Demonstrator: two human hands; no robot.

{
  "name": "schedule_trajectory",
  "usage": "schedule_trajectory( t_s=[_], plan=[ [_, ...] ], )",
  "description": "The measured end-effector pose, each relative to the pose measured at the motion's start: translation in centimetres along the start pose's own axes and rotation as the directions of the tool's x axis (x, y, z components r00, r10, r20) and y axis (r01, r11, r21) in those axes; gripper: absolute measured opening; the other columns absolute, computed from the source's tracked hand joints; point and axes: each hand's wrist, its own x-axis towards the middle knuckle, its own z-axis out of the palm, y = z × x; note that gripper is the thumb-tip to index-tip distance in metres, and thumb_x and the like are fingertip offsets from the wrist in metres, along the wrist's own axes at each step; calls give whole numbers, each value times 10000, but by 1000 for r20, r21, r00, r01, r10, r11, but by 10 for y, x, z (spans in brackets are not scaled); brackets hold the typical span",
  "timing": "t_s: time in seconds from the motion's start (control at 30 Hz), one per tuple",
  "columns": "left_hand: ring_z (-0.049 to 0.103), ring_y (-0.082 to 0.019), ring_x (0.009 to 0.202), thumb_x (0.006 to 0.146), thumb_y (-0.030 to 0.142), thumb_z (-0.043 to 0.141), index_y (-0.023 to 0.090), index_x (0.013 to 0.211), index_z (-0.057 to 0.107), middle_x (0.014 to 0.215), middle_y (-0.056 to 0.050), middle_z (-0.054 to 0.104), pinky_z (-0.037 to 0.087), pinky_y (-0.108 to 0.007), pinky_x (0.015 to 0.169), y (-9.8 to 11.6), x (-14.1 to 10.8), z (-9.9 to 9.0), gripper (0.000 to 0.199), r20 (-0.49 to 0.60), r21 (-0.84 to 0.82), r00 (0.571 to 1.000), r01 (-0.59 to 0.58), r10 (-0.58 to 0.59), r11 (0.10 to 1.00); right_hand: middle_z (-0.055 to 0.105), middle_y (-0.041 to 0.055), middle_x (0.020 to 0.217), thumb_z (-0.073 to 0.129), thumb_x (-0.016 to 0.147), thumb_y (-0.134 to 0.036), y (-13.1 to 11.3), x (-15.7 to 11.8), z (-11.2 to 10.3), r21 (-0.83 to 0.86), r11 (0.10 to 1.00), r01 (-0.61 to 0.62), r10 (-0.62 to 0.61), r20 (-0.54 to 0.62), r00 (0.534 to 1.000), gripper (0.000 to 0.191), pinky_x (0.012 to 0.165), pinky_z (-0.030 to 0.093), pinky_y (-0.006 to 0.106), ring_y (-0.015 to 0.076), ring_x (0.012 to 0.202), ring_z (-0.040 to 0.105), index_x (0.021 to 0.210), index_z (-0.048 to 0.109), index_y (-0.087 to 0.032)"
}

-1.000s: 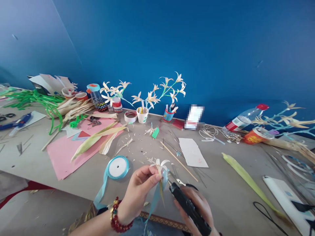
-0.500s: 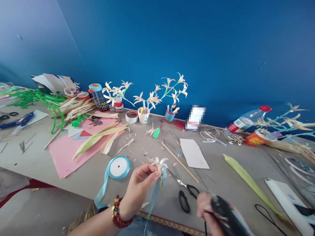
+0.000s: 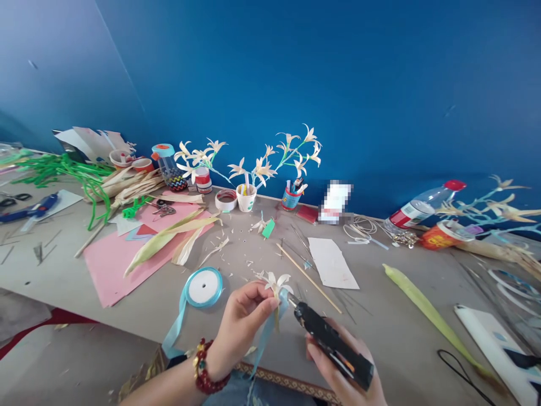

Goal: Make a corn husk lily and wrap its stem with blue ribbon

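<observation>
Between the thumb and fingers of my left hand [image 3: 249, 310] is a small white flower [image 3: 278, 283], petals facing up, its base pinched. Light blue ribbon [image 3: 264, 341] hangs down beside the flower's base. My right hand [image 3: 338, 361] grips a black glue gun [image 3: 332, 344], whose metal nozzle points at the ribbon right by the flower; whether it touches cannot be made out. To the left of my left hand lies the ribbon spool [image 3: 204, 286], with a loose tail running toward the table's front edge. The scissors are hidden behind the glue gun and right hand.
A wooden stick [image 3: 310, 279] and a white card [image 3: 333, 264] lie beyond my hands. Pink paper [image 3: 105, 270] with corn husks [image 3: 156, 245] is on the left. Finished flower sprays stand in a white cup [image 3: 247, 198]. A green husk [image 3: 426, 304] and bottle [image 3: 418, 211] are at right.
My right hand has brought the glue gun up and left, from the lower right to the flower's base. It now covers the scissors. My left hand has stayed nearly in place.
</observation>
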Motion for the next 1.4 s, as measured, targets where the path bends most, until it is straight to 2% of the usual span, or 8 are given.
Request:
schedule_trajectory(
  t_s=[0.07, 0.27, 0.47, 0.63, 0.83, 0.93, 1.2, 1.4],
  plan=[
    [509, -154, 754, 804, 330, 734, 154, 730, 655, 767, -26, 584, 416, -253, 735, -1, 0, -1, 207, 10, 24, 1000, -17, 16, 1000, 740, 76, 715, 709, 824, -398, 0, 0, 1, -46, 997, 69, -70, -8, 998, 264, 502, 579, 244, 213, 568, 703, 964, 685, -175],
    [526, -168, 745, 832, 310, 699, 155, 726, 656, 759, -42, 603, 422, -262, 716, 1, 0, 1, 193, 44, 123, 995, -96, 91, 988, 713, 37, 677, 659, 863, -340, -13, 13, -6, -167, 955, 246, -218, 171, 961, 144, 519, 575, 235, 193, 543, 686, 903, 674, -203],
    [548, -172, 755, 856, 259, 660, 160, 724, 637, 748, -39, 603, 427, -263, 730, 1, -2, 0, 167, 74, 263, 984, -176, 162, 949, 693, 20, 670, 607, 870, -249, -19, 18, -6, -215, 909, 358, -302, 254, 919, 63, 512, 556, 241, 188, 533, 673, 907, 653, -230],
    [545, -163, 746, 871, 259, 640, 157, 727, 620, 753, -38, 605, 425, -254, 714, -1, -1, 0, 178, 87, 291, 981, -192, 174, 937, 697, 26, 691, 596, 865, -215, -14, 16, -5, -259, 884, 389, -337, 225, 914, 29, 513, 542, 250, 205, 590, 693, 870, 613, -239],
    [544, -155, 735, 871, 258, 638, 150, 722, 607, 747, -36, 601, 426, -248, 699, -2, -1, 0, 187, 97, 292, 977, -211, 191, 933, 656, 2, 659, 561, 858, -147, -15, 17, -6, -269, 850, 453, -396, 241, 886, 118, 509, 510, 247, 199, 587, 684, 818, 521, -251],
    [545, -155, 737, 872, 252, 638, 150, 729, 610, 750, -37, 601, 428, -247, 698, -1, -2, -1, 178, 98, 292, 976, -214, 194, 932, 637, -4, 647, 559, 858, -141, -13, 17, -6, -276, 850, 449, -392, 239, 888, 134, 511, 504, 249, 198, 581, 674, 818, 502, -255],
    [541, -149, 738, 877, 265, 643, 151, 737, 610, 750, -30, 592, 426, -243, 703, -1, -1, 0, 183, 108, 292, 977, -210, 186, 933, 631, -4, 637, 566, 836, -141, -8, 15, -8, -285, 829, 481, -428, 231, 874, 118, 504, 499, 255, 197, 546, 647, 842, 532, -253],
    [539, -148, 734, 879, 258, 636, 150, 732, 604, 743, -28, 584, 421, -241, 695, 0, -2, 0, 186, 110, 288, 977, -209, 185, 935, 656, 10, 648, 567, 855, -176, -5, 15, -7, -309, 845, 437, -384, 220, 897, 72, 510, 517, 255, 193, 553, 657, 829, 563, -243]
  ],
)
